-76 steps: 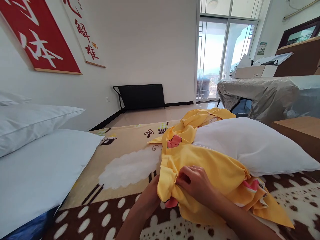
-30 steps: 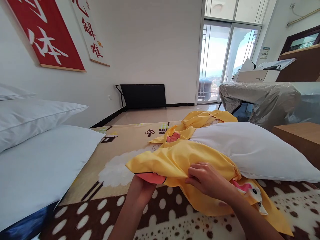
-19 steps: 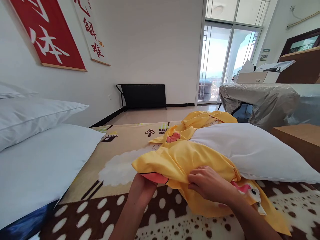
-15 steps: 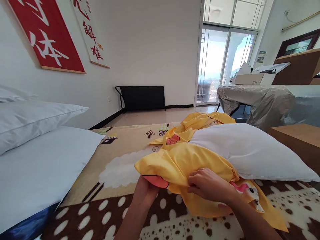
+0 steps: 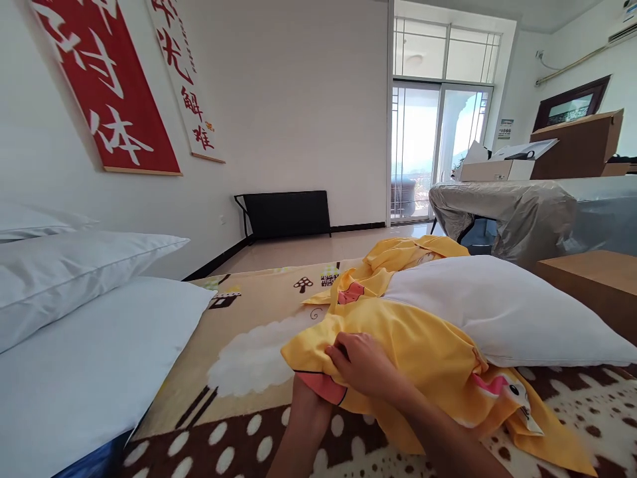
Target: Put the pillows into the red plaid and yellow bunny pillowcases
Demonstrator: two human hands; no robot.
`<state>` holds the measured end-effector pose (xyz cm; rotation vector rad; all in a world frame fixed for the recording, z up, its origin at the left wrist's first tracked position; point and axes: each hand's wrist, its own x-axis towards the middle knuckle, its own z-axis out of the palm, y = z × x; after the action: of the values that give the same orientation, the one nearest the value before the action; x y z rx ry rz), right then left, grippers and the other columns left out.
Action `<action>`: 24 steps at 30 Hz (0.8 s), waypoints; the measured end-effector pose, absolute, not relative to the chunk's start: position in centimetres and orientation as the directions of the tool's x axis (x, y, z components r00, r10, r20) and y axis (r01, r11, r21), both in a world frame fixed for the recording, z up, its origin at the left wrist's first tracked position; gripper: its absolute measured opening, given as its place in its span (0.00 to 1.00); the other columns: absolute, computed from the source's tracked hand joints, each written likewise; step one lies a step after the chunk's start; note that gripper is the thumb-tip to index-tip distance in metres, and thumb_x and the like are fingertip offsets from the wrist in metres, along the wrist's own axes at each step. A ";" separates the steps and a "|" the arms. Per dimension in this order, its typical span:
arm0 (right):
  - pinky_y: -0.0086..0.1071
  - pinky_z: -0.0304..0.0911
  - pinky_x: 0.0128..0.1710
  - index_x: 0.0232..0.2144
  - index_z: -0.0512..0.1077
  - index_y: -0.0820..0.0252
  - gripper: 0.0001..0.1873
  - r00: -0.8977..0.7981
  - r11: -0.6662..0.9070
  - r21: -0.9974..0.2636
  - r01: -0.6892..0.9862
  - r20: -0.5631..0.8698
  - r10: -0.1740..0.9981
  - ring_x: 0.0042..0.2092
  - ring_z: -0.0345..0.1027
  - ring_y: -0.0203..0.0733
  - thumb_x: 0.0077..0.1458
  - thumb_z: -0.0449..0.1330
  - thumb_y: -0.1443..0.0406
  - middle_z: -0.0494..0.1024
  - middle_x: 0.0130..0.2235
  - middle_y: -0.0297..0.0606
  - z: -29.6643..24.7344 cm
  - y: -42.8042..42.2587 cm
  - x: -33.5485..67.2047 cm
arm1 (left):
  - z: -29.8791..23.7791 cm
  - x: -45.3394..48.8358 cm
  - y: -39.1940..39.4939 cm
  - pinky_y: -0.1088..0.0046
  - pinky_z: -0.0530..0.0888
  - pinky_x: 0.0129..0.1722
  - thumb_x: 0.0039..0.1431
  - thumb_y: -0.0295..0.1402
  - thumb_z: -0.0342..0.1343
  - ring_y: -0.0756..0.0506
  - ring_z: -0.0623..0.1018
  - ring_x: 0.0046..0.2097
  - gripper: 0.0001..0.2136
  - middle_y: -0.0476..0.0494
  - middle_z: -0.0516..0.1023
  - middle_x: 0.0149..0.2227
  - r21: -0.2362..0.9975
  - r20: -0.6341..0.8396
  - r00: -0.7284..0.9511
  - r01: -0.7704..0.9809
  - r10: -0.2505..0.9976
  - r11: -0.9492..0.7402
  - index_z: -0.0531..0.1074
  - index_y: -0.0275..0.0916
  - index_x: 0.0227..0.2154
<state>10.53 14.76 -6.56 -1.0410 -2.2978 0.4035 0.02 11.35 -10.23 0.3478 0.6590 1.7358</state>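
Note:
A yellow pillowcase (image 5: 418, 332) with pink patches and a cartoon animal print lies bunched over the near end of a white pillow (image 5: 497, 305). My left hand (image 5: 311, 401) reaches under its raised left corner, at the pink patch; the cloth hides the fingers. From above, my right hand (image 5: 361, 362) closes on the yellow cloth close to that corner, its fingers curled into the fabric. The white pillow rests to the right, partly covered by the pillowcase.
Below lies a patterned blanket (image 5: 253, 355) in beige and dotted brown. White pillows (image 5: 94, 352) are stacked at the left. A cardboard box (image 5: 592, 275) stands at the right, with a plastic-covered table (image 5: 507, 206) behind it. A black folded frame (image 5: 286, 216) leans against the wall.
My right hand has moved left along the pillowcase to its corner, near my left hand. My left hand stays under the cloth. The camera view has tilted up slightly.

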 end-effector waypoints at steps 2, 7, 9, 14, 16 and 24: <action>0.28 0.45 0.26 0.23 0.64 0.61 0.14 -0.562 0.636 -0.559 0.532 0.329 0.759 0.27 0.56 0.32 0.59 0.51 0.61 0.70 0.25 0.34 -6.8 14.8 11.3 | -10.5 0.4 11.3 0.75 0.76 0.31 0.45 0.27 0.61 0.48 0.77 0.32 0.19 0.45 0.79 0.36 0.647 -0.091 -0.311 -0.741 0.946 -0.181 0.73 0.38 0.44; 0.27 0.45 0.25 0.23 0.60 0.61 0.10 -0.599 0.586 -0.685 0.433 0.267 0.755 0.26 0.52 0.30 0.54 0.53 0.65 0.63 0.23 0.29 -6.7 15.1 12.6 | -10.8 1.7 11.1 0.76 0.75 0.31 0.29 0.24 0.66 0.44 0.77 0.39 0.26 0.45 0.78 0.36 0.728 -0.048 -0.377 -0.647 0.925 -0.226 0.74 0.39 0.40; 0.27 0.45 0.25 0.22 0.59 0.61 0.09 -0.583 0.565 -0.726 0.394 0.278 0.763 0.26 0.51 0.30 0.53 0.53 0.67 0.61 0.22 0.29 -7.0 15.2 12.5 | -10.6 1.9 11.0 0.76 0.74 0.31 0.28 0.24 0.66 0.43 0.77 0.41 0.26 0.45 0.78 0.36 0.742 -0.056 -0.396 -0.631 0.917 -0.227 0.75 0.39 0.38; 0.26 0.47 0.25 0.22 0.60 0.61 0.09 -0.559 0.452 -0.855 0.253 0.252 0.790 0.26 0.51 0.30 0.52 0.54 0.66 0.62 0.23 0.29 -7.8 16.0 12.2 | -9.8 1.3 11.0 0.71 0.74 0.32 0.31 0.28 0.64 0.41 0.77 0.39 0.19 0.41 0.78 0.34 0.807 -0.073 -0.326 -0.575 0.943 -0.136 0.75 0.35 0.34; 0.26 0.48 0.24 0.22 0.61 0.61 0.09 -0.547 0.411 -0.889 0.200 0.247 0.800 0.26 0.52 0.31 0.52 0.53 0.64 0.62 0.23 0.29 -7.9 16.4 12.3 | -9.7 0.6 11.1 0.71 0.73 0.32 0.34 0.30 0.64 0.42 0.76 0.37 0.17 0.40 0.78 0.33 0.854 -0.073 -0.272 -0.515 0.960 -0.081 0.75 0.33 0.32; 0.26 0.48 0.24 0.22 0.59 0.60 0.09 -0.540 0.369 -0.919 0.141 0.241 0.806 0.26 0.50 0.31 0.52 0.53 0.65 0.59 0.23 0.28 -8.1 17.1 12.5 | -8.7 -3.3 10.7 0.78 0.63 0.24 0.42 0.36 0.62 0.52 0.66 0.25 0.11 0.51 0.70 0.22 0.996 -0.081 -0.112 0.031 0.990 0.085 0.73 0.35 0.28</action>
<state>12.47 17.15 -8.07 -0.8196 -1.9222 1.1943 -3.26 10.66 -8.67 1.1189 1.3555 1.2105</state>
